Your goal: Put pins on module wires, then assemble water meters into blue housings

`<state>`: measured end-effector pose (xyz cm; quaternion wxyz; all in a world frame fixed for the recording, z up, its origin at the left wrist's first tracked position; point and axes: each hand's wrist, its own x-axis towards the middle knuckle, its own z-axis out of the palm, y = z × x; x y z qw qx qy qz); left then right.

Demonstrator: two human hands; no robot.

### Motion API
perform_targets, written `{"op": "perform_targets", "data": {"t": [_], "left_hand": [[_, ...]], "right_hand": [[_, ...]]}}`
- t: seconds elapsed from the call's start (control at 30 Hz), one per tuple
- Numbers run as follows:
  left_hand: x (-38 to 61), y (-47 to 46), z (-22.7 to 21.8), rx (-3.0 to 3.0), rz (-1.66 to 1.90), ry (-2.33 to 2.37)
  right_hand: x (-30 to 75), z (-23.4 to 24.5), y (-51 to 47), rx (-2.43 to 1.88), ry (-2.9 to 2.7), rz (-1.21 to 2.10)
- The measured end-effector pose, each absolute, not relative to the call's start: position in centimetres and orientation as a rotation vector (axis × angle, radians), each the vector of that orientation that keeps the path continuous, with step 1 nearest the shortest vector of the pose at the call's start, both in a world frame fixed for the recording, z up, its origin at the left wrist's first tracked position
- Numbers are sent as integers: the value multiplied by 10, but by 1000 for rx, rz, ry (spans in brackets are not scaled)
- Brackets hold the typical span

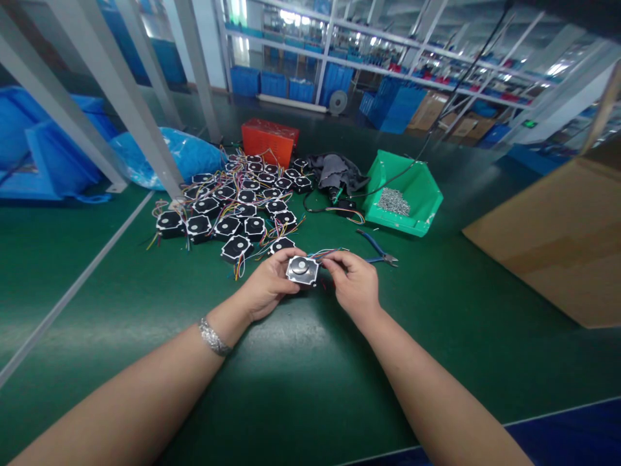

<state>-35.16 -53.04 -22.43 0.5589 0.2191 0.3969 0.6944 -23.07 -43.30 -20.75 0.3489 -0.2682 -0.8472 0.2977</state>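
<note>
My left hand and my right hand together hold a small square motor with a silver face, a little above the green table. Both hands have their fingers closed round its sides. Coloured wires trail from the motor past my right fingers. Just beyond my hands lies a heap of several black motors with coloured wires. Blue-handled cutters lie on the table right behind my right hand.
A green bin with small metal screws stands at the back right. An orange box and dark cloth lie behind the heap. A cardboard box fills the right side. Grey frame posts rise at left.
</note>
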Motion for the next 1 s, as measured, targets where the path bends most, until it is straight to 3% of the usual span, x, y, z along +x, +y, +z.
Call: {"op": "perform_targets", "data": {"t": [0.4, 0.57, 0.83, 1.0], "left_hand": [[-350, -530, -227, 514, 1633, 987], [-350, -529, -228, 472, 1661, 979], [-354, -529, -230, 405, 1680, 958], [-355, -530, -229, 387, 1672, 921]], "right_hand": [[-230, -218, -429, -471, -2439, 267], [-230, -220, -428, -423, -2492, 329], [-232, -214, -421, -395, -2490, 712], [-223, -218, -385, -864, -2269, 518]]}}
